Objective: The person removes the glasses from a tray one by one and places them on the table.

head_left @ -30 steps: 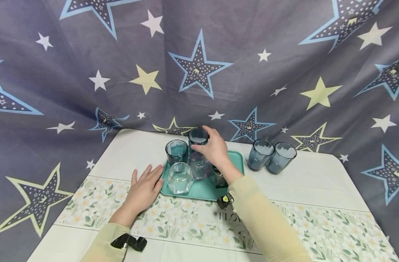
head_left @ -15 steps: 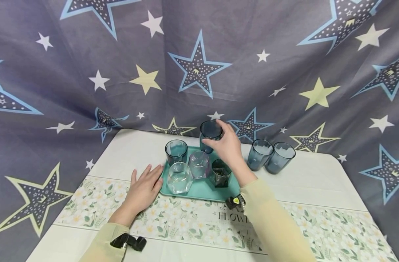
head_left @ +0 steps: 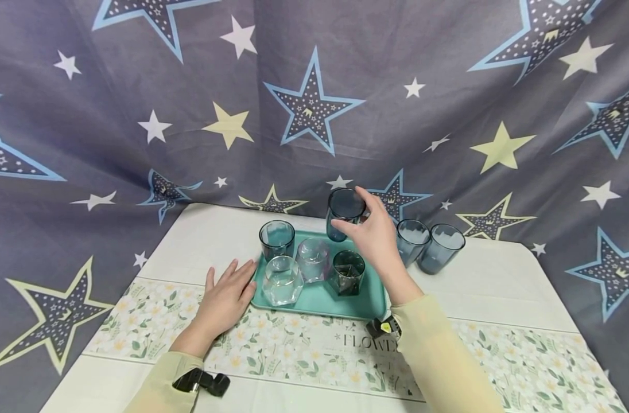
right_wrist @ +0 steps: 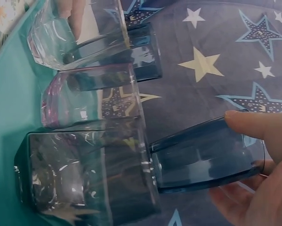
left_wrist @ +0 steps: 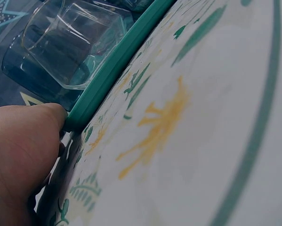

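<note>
My right hand (head_left: 375, 236) grips a tall blue glass (head_left: 344, 213) near its rim, over the back right part of the teal tray (head_left: 304, 302); in the right wrist view, thumb and fingers hold the blue glass (right_wrist: 204, 157) on opposite sides. My left hand (head_left: 224, 303) rests flat at the tray's left edge, its fingers extended; in the left wrist view the hand (left_wrist: 25, 153) touches the tray corner. On the tray stand another blue glass (head_left: 277, 240), a clear hexagonal glass (head_left: 283, 282), a pinkish glass (head_left: 313, 261) and a dark glass (head_left: 348, 275).
Two blue glasses (head_left: 410, 241) (head_left: 441, 250) stand side by side on the table to the right of the tray. A floral cloth strip (head_left: 526, 361) crosses the white table. Behind it hangs a grey curtain (head_left: 387, 126) with stars.
My right hand has carried the blue glass rightward, from behind the pinkish glass to behind the dark glass, which is now uncovered. My left hand has stayed at the tray's edge.
</note>
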### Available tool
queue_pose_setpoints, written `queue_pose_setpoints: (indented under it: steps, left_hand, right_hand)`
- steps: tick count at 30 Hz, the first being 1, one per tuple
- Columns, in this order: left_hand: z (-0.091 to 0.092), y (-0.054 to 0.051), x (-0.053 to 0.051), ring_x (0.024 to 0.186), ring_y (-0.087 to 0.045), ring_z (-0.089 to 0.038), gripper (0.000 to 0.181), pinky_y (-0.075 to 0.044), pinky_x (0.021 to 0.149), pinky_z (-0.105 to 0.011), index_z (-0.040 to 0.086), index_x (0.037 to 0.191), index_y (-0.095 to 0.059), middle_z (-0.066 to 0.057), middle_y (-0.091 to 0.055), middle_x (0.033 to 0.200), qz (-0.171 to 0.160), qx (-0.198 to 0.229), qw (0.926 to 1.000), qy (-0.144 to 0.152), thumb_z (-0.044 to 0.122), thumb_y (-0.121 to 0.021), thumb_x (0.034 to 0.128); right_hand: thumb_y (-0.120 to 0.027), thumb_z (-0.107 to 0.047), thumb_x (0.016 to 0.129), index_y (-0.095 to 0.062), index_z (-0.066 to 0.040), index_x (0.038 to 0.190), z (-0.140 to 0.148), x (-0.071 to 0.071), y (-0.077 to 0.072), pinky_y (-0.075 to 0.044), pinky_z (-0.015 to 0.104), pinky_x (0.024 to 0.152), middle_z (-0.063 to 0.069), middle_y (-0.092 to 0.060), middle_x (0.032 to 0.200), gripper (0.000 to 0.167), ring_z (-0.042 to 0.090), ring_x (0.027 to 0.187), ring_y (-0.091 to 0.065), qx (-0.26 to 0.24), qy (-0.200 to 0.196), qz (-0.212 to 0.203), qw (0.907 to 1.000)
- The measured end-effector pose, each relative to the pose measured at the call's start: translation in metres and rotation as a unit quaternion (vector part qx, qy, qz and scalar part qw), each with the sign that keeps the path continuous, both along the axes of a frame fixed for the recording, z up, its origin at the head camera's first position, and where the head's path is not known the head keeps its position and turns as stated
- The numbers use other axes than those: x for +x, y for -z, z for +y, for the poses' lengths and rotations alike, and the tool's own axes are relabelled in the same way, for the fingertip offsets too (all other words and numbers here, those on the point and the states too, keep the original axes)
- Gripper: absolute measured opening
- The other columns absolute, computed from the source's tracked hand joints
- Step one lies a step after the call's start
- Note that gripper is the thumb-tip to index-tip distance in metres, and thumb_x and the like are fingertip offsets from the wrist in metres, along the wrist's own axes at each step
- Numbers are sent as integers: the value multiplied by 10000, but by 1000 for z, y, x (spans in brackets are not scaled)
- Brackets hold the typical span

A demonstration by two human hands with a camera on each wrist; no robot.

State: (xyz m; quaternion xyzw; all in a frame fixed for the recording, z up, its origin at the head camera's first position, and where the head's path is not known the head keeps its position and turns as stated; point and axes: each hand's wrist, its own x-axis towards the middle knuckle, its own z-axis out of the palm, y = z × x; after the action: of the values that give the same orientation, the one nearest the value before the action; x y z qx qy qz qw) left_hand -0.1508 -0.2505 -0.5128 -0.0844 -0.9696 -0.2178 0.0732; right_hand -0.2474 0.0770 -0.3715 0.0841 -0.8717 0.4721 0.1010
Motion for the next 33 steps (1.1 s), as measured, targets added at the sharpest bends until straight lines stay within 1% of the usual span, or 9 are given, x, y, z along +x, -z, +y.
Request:
queue_pose_setpoints:
  steps: [4,8,11,14,18,21,24,30,33]
  left_hand:
    - [0,0,0,1635,-306,-423,528,-13,1274,-770,106,1676,-497,-105,-470,1715,-7,14,10000,6,307,-514,1188]
    - [-1,1,0,1638,-302,-421,529,-8,1277,-766,108,1678,-493,-102,-467,1717,-7,4,10000,3,306,-514,1188]
    - [-1,2,-1,1639,-302,-418,528,-6,1280,-762,107,1678,-493,-100,-469,1716,1,-8,10000,-1,302,-514,1187]
    - [-1,1,-1,1638,-304,-418,528,-6,1281,-760,107,1678,-493,-100,-471,1715,7,-12,10000,3,300,-513,1187]
    - [-1,1,-1,1638,-303,-419,528,-5,1280,-761,106,1678,-492,-102,-470,1716,7,-13,10000,16,302,-511,1188]
    - [-1,3,0,1637,-305,-420,529,-6,1279,-763,105,1676,-496,-103,-472,1714,7,-7,10000,16,301,-517,1186]
    - [-1,5,0,1634,-308,-427,532,-7,1276,-767,98,1674,-498,-111,-475,1711,1,9,10000,6,301,-518,1183]
    - [-2,6,-1,1645,-279,-420,545,15,1285,-748,106,1689,-473,-110,-453,1726,-134,-12,9999,-41,329,-482,1193]
    - [-2,5,-2,1642,-285,-426,544,7,1281,-755,102,1686,-477,-114,-459,1722,-109,-26,9999,-25,326,-483,1190]
  right_hand:
    - [-960,-319,906,-483,-217,1689,5,5,-3,-583,500,1055,83,-517,1630,922,348,1347,-621,-80,31,69,9999]
    - [-972,-286,895,-494,-185,1681,8,9,-7,-568,448,1098,95,-534,1606,925,325,1371,-607,-176,45,149,9997]
    - [-977,-273,890,-497,-180,1679,11,11,-10,-565,443,1098,99,-542,1591,928,321,1336,-621,-230,49,180,9996]
    - [-975,-284,893,-490,-190,1684,14,14,-12,-565,463,1086,95,-524,1619,933,329,1298,-634,-225,67,154,9996]
    - [-972,-285,896,-482,-200,1690,18,16,-11,-561,483,1095,97,-517,1625,936,347,1301,-638,-225,103,103,9996]
    - [-967,-265,901,-474,-195,1694,20,19,-9,-549,491,1122,106,-524,1609,936,367,1334,-626,-253,94,79,9996]
    - [-968,-273,900,-475,-190,1693,22,22,-9,-555,493,1113,102,-530,1600,938,380,1322,-633,-212,134,101,9996]
    - [-968,-280,897,-484,-201,1689,28,28,-14,-576,499,1065,96,-538,1593,932,365,1271,-663,-198,203,180,9994]
    - [-971,-265,894,-489,-200,1686,33,32,-16,-577,501,1071,96,-531,1601,929,362,1277,-669,-263,227,183,9992]
